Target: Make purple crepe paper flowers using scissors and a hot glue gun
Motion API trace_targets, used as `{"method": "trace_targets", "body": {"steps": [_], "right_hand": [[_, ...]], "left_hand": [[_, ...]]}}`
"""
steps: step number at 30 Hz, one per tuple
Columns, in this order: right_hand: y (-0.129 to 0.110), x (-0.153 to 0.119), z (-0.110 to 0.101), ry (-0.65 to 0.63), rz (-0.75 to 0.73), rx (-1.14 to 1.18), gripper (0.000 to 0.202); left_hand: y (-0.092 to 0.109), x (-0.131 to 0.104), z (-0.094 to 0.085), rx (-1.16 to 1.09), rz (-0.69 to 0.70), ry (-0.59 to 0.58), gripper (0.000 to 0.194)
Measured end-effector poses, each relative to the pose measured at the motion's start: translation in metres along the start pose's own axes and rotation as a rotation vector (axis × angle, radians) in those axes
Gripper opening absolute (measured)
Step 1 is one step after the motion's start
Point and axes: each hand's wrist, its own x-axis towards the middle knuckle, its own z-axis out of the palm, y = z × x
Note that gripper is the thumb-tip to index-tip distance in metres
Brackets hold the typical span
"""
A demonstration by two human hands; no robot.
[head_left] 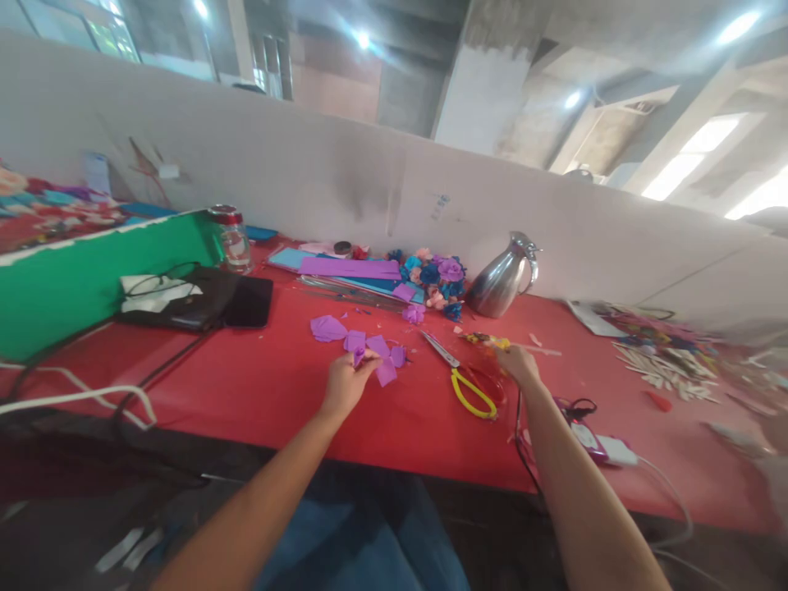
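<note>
My left hand (350,379) pinches a small rolled purple paper piece (359,355) over the red table. Around its fingertips lie several purple paper pieces (328,328). Farther right, my right hand (517,363) is closed around a yellow tool (500,344) whose darker tip points left; a black cord runs down from near that hand. Between the hands, scissors (473,394) with yellow handles lie with their blades toward the back. A single purple flower (414,313) rests beyond them.
Paper flowers (434,275) and purple strips (350,268) are at the back, beside a metal jug (501,279). A jar (234,242), a black tablet (249,302) and a green divider (111,279) stand or lie left. At right are a power strip (588,439) and pale sticks (665,369).
</note>
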Motion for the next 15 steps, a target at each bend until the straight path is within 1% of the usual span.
{"method": "trace_targets", "body": {"steps": [2,4,5,7,8,9,10,12,14,15], "right_hand": [[-0.009,-0.008,0.002,0.078,0.006,-0.018,0.015],[-0.031,-0.022,0.012,0.118,-0.073,0.005,0.016],[-0.046,-0.031,0.019,0.094,-0.123,0.034,0.017],[-0.08,-0.05,0.038,-0.217,-0.352,0.233,0.02],[-0.096,-0.059,0.047,-0.366,-0.424,0.311,0.018],[-0.11,-0.068,0.056,-0.475,-0.475,0.358,0.014],[-0.122,-0.076,0.064,-0.527,-0.498,0.383,0.011],[-0.136,-0.086,0.075,-0.567,-0.515,0.372,0.004],[-0.138,-0.088,0.082,-0.585,-0.494,0.356,0.014],[-0.135,-0.087,0.085,-0.584,-0.465,0.366,0.016]], "left_hand": [[0.0,0.0,0.0,0.001,0.002,-0.004,0.015],[0.0,0.0,0.001,-0.005,0.002,-0.009,0.016],[-0.001,0.0,0.002,-0.013,0.001,-0.012,0.016],[-0.002,0.0,0.003,-0.044,-0.008,-0.026,0.018],[-0.003,0.0,0.003,-0.062,-0.016,-0.037,0.018],[-0.004,0.0,0.003,-0.08,-0.024,-0.051,0.018],[-0.005,0.0,0.003,-0.093,-0.031,-0.066,0.018],[-0.006,0.0,0.004,-0.103,-0.041,-0.092,0.017],[-0.007,0.001,0.004,-0.094,-0.05,-0.104,0.017],[-0.007,0.001,0.004,-0.088,-0.05,-0.098,0.017]]}}
